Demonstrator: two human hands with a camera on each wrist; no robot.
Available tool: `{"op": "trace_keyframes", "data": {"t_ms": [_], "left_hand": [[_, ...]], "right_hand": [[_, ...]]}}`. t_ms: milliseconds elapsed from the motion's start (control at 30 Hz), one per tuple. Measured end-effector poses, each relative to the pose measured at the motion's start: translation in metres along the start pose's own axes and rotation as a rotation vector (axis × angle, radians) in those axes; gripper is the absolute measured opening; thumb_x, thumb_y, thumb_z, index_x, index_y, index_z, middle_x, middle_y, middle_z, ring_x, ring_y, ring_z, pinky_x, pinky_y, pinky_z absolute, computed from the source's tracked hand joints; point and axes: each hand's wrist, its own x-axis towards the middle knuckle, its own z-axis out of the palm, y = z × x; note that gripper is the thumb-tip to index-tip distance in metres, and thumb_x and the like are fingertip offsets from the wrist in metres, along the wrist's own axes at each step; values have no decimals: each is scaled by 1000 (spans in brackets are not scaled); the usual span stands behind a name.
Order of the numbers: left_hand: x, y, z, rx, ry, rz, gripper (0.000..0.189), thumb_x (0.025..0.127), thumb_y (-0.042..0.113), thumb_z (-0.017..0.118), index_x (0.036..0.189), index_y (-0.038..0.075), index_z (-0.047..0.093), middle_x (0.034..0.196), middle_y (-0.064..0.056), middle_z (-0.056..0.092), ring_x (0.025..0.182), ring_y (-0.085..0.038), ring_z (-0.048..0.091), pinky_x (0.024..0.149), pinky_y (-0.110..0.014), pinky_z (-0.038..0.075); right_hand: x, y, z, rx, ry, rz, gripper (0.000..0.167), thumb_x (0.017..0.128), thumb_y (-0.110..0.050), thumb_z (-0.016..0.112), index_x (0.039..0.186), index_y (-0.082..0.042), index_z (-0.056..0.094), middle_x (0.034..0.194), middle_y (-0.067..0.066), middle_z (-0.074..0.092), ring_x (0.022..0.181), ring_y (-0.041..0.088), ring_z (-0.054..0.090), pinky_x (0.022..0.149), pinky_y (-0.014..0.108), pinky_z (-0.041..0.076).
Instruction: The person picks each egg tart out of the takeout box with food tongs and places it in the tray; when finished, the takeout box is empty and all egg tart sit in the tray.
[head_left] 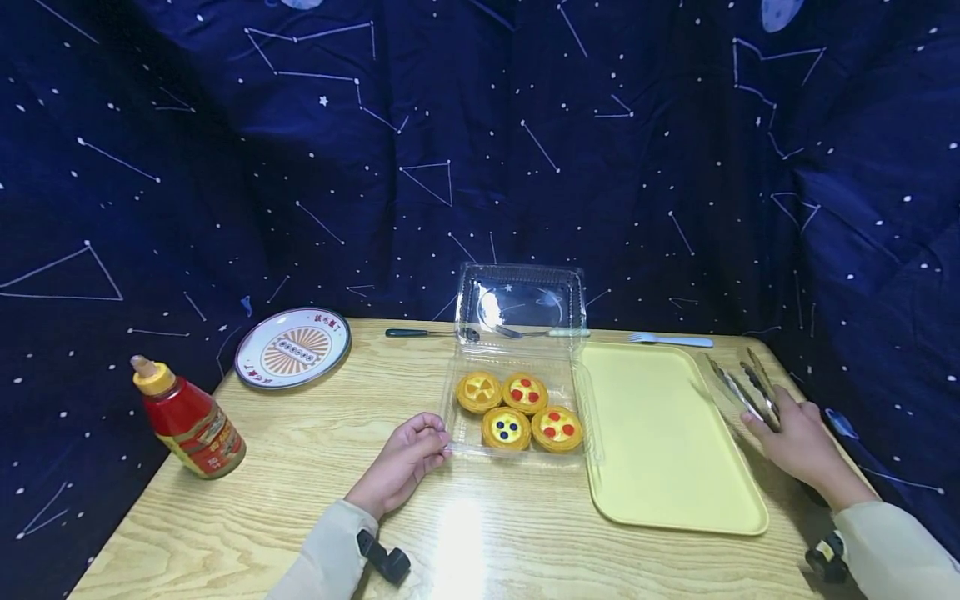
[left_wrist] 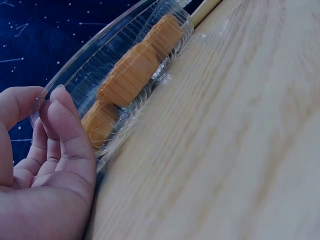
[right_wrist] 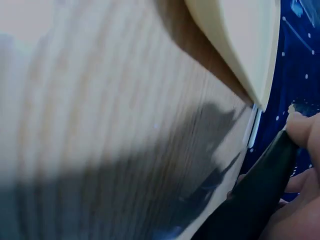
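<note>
A clear plastic clamshell box [head_left: 468, 448] stands with its lid [head_left: 519, 292] raised at the back. Several egg tarts [head_left: 507, 427] sit inside, topped with red, dark blue or orange pieces. My left hand [head_left: 408, 460] pinches the box's front left corner between thumb and fingers, as the left wrist view [left_wrist: 55, 150] also shows. At the right, my right hand [head_left: 806, 446] grips a pair of metal tongs [head_left: 763, 392], whose arms stand apart and point away from me. In the right wrist view a dark tong handle [right_wrist: 265, 180] lies in the hand.
A yellow tray [head_left: 667, 433] lies between the box and the tongs. Behind are a dark-handled spoon [head_left: 408, 332], another utensil with a pale handle [head_left: 567, 332] and a light blue fork [head_left: 675, 340]. At left are a patterned plate [head_left: 292, 348] and a red sauce bottle [head_left: 197, 429].
</note>
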Motion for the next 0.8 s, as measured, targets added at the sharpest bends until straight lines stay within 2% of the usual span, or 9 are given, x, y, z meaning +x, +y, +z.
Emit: {"op": "trace_keyframes", "data": {"t_ms": [233, 367, 600, 800], "left_hand": [[0, 0, 0, -11, 0, -1, 19, 94, -1, 56, 111, 1, 46, 88, -1, 59, 83, -13, 60, 71, -18, 51], [0, -1, -1, -15, -2, -6, 20, 94, 0, 57, 110, 1, 46, 88, -1, 59, 83, -13, 60, 71, -18, 51], [0, -2, 0, -19, 3, -1, 23, 94, -2, 57, 113, -3, 44, 88, -2, 59, 83, -13, 60, 70, -18, 51], [1, -2, 0, -17, 5, 0, 21, 94, -1, 56, 112, -2, 45, 87, -2, 59, 83, -14, 60, 71, -19, 51]], "right_hand": [[-8, -26, -3, -3, 12, -50, 74, 104, -33, 47, 146, 17, 14, 120, 46, 30, 103, 62, 40, 77, 71, 36], [-10, -43, -3, -41, 14, -92, 73, 104, -37, 47, 149, 13, 17, 122, 44, 38, 104, 62, 45, 75, 71, 39], [-13, -79, -5, -114, -84, -146, 79, 103, -46, 45, 154, 4, 11, 132, 41, 40, 113, 62, 45, 80, 74, 40], [-14, -110, -6, -100, -80, -242, 76, 102, -43, 52, 154, 2, 20, 136, 35, 43, 119, 57, 45, 86, 73, 39]]}}
